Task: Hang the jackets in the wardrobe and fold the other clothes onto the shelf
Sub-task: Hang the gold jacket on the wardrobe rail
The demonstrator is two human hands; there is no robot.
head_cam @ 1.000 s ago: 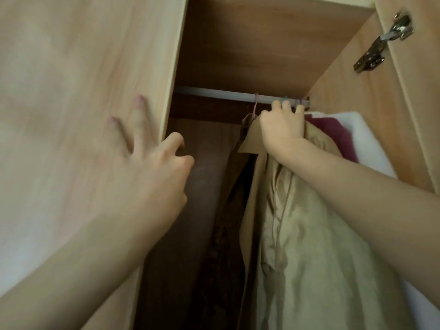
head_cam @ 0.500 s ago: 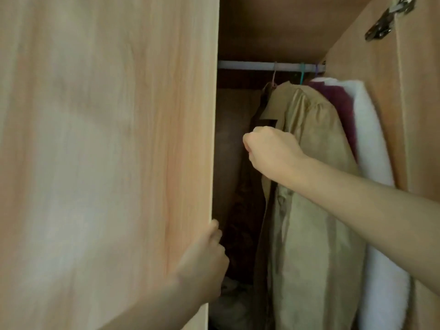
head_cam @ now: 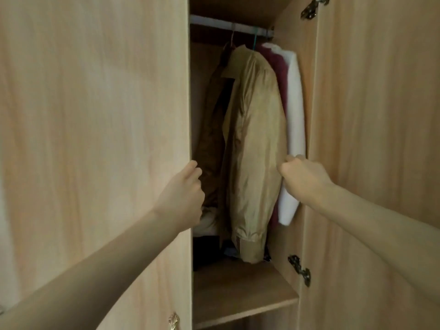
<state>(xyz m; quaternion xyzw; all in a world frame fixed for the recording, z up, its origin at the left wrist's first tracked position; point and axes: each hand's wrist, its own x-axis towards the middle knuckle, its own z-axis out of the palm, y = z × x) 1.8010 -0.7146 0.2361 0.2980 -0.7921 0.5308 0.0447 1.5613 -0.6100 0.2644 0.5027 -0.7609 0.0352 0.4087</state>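
Hands flank the hanging tan jacket.

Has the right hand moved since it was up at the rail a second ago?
Yes. The right hand has come down from the rail and now sits low beside the tan jacket, fingers curled.

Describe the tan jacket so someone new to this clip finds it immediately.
Look into the open wardrobe at the rail near its top. The tan jacket hangs frontmost on a teal hook, between a dark brown garment and a maroon one. It alone is pale, shiny khaki.
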